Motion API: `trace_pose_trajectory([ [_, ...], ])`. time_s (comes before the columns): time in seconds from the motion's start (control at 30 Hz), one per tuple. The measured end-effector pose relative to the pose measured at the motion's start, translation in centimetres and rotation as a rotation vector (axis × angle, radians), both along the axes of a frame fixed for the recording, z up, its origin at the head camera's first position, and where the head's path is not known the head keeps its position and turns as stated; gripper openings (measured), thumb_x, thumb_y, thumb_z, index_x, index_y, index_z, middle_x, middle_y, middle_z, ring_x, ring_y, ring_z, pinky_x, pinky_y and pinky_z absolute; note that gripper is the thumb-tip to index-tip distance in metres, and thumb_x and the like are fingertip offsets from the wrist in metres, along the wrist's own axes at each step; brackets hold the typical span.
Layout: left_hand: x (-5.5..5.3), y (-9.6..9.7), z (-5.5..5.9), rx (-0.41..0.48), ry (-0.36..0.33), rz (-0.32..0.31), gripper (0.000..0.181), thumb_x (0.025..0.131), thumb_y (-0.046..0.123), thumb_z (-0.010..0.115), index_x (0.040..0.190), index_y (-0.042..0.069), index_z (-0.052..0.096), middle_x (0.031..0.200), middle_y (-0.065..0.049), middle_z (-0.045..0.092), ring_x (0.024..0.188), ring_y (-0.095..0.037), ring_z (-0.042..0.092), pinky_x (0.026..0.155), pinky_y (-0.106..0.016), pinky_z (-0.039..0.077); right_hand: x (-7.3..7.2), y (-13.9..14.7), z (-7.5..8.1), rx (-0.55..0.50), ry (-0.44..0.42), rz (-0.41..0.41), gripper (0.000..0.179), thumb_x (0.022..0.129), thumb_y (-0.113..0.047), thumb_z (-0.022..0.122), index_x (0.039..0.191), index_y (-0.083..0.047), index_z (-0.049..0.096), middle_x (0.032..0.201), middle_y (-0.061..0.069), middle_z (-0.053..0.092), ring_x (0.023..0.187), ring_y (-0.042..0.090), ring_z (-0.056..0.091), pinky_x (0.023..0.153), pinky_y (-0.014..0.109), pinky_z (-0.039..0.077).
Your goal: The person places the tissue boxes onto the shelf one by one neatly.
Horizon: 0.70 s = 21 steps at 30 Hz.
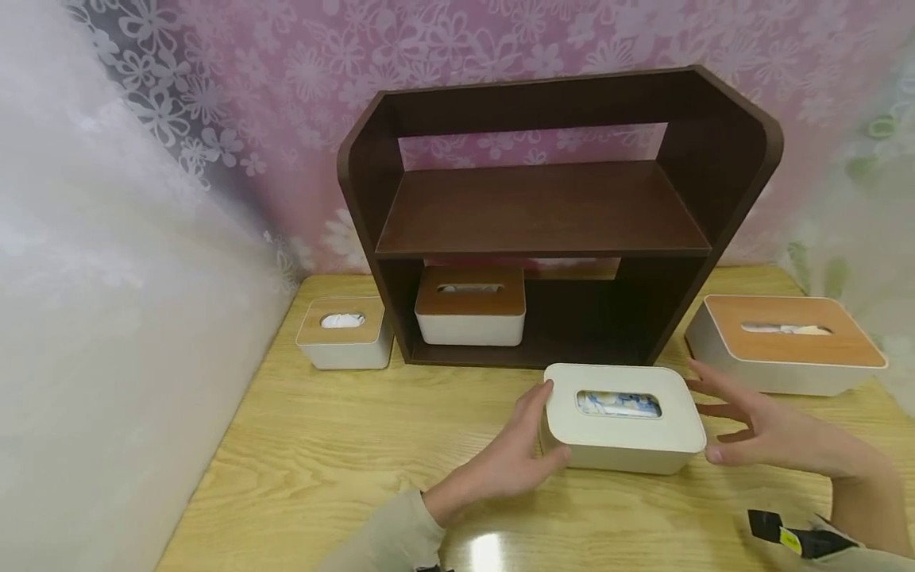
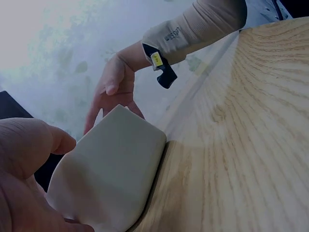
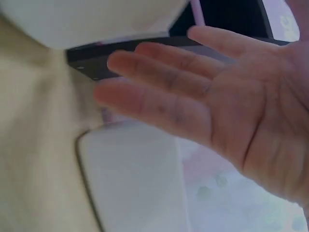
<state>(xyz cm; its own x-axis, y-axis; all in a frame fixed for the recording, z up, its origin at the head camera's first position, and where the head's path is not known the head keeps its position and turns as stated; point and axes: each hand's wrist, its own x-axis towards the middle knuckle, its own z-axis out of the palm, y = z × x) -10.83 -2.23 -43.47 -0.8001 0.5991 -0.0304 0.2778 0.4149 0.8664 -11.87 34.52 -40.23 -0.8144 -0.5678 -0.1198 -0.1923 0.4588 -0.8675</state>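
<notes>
A cream tissue box (image 1: 622,433) with an oval slot stands on the wooden table, in front of the dark shelf. Blue-and-white tissue packing (image 1: 618,403) shows in its slot. At the box's left end is my left hand (image 1: 507,457), fingers along the side and thumb by the front corner. The left wrist view has this hand (image 2: 29,179) right at the pale box wall (image 2: 108,164). My right hand (image 1: 765,421) is spread beside the right end. In the right wrist view its fingers (image 3: 164,82) are nearly straight, with a gap to the box.
A dark brown two-level shelf (image 1: 550,210) stands against the flowered wall. A tissue box with a brown lid (image 1: 472,306) sits on its lower level, at the left. Wood-lidded tissue boxes stand on either side: a small one (image 1: 345,338) left, a larger one (image 1: 789,338) right.
</notes>
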Motion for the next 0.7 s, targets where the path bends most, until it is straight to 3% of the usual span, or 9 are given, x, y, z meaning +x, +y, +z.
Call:
trace_pose_trajectory([
  [0.1,0.0,0.0,-0.3,0.023,-0.011,0.028,0.088,0.099,0.034,0.057,0.160,0.019,-0.003,0.166,-0.010,0.002,0.150,-0.026,0.013,0.118,-0.048,0.023,0.6,-0.7,-0.6,-0.046,-0.089,-0.014,0.106,0.093,-0.001,0.065,0.158,-0.034,-0.012,0.161,0.014,0.008,0.118,-0.016,0.042,0.078,0.031,0.056],
  [0.2,-0.1,0.1,-0.5,0.060,-0.012,0.059,0.088,0.098,0.031,0.059,0.160,0.021,-0.003,0.165,-0.008,0.007,0.149,-0.023,0.017,0.117,-0.048,0.026,1.0,-1.1,-1.1,-0.013,-0.094,-0.052,0.104,0.096,-0.006,0.063,0.157,-0.034,-0.017,0.155,0.036,0.010,0.115,-0.015,0.045,0.077,0.029,0.056],
  [0.33,-0.3,0.2,-0.8,0.105,-0.026,0.046,0.088,0.098,0.028,0.060,0.160,0.025,-0.002,0.158,-0.006,0.018,0.139,-0.016,0.030,0.112,-0.043,0.032,1.5,-1.0,-1.4,0.002,-0.149,-0.094,0.094,0.101,-0.012,0.057,0.158,-0.029,-0.017,0.151,0.041,0.020,0.113,-0.008,0.053,0.078,0.032,0.057],
  [0.5,-0.4,0.3,-0.9,0.114,-0.044,0.034,0.089,0.097,0.030,0.060,0.160,0.027,-0.003,0.153,-0.007,0.024,0.133,-0.014,0.033,0.110,-0.040,0.034,2.0,-1.1,-2.0,-0.069,-0.210,-0.169,0.093,0.103,-0.012,0.053,0.157,-0.029,-0.020,0.151,0.046,0.009,0.109,-0.006,0.058,0.078,0.039,0.058],
  [0.63,-0.5,0.2,-1.0,0.103,-0.052,0.033,0.089,0.098,0.031,0.059,0.160,0.026,-0.004,0.159,-0.008,0.017,0.140,-0.018,0.028,0.113,-0.045,0.031,2.4,-1.5,-2.7,-0.155,-0.145,-0.227,0.095,0.100,-0.005,0.055,0.158,-0.030,-0.015,0.150,0.047,0.010,0.110,-0.006,0.059,0.076,0.041,0.059],
  [0.7,-0.7,0.1,-1.1,0.101,-0.052,0.024,0.089,0.099,0.032,0.058,0.160,0.024,-0.006,0.162,-0.008,0.011,0.144,-0.020,0.023,0.115,-0.047,0.028,2.6,-1.6,-2.9,-0.174,-0.099,-0.229,0.094,0.099,-0.002,0.056,0.159,-0.031,-0.010,0.154,0.030,0.023,0.112,-0.007,0.057,0.076,0.040,0.059],
])
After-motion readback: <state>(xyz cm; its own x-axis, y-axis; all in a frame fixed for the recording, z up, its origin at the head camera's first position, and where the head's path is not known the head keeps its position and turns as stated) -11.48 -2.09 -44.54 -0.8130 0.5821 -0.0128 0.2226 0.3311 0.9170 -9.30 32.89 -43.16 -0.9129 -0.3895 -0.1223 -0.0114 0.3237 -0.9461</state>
